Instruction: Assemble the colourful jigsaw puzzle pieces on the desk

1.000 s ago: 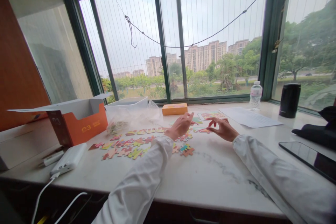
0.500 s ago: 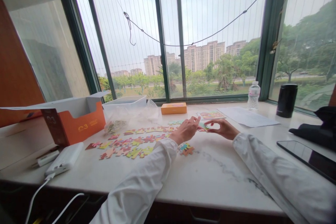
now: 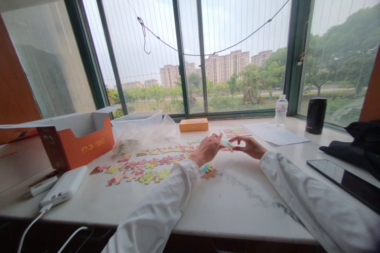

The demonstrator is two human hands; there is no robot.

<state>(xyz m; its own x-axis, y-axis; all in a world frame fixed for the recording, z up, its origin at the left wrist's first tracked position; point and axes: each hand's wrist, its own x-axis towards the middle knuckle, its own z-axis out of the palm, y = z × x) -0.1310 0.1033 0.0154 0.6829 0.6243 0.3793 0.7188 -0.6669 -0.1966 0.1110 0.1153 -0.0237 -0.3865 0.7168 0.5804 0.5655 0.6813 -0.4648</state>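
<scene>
My left hand (image 3: pixel 208 149) and my right hand (image 3: pixel 249 147) meet over the middle of the table, both closed on a small joined strip of light green and pink jigsaw puzzle pieces (image 3: pixel 227 144). Right thumb and index finger pinch its right end; the left fingers cover its other end. Just below my left hand lies a small cluster of orange and blue puzzle pieces (image 3: pixel 209 171). To the left, loose puzzle pieces (image 3: pixel 148 164) spread in rough rows, partly hidden by my left sleeve. A printed picture card (image 3: pixel 236 132) lies behind my hands.
An orange open box (image 3: pixel 80 146), a clear plastic tub (image 3: pixel 138 118) and a small orange box (image 3: pixel 193 125) stand at the back and left. A power bank (image 3: pixel 63 185) lies front left. Paper (image 3: pixel 276 134), a water bottle (image 3: pixel 281 110), a black tumbler (image 3: pixel 316 116) and a phone (image 3: pixel 341 178) are right.
The view has shifted slightly, so the table's things appear a little further left. My hands keep their hold on the puzzle pieces, with barely any movement.
</scene>
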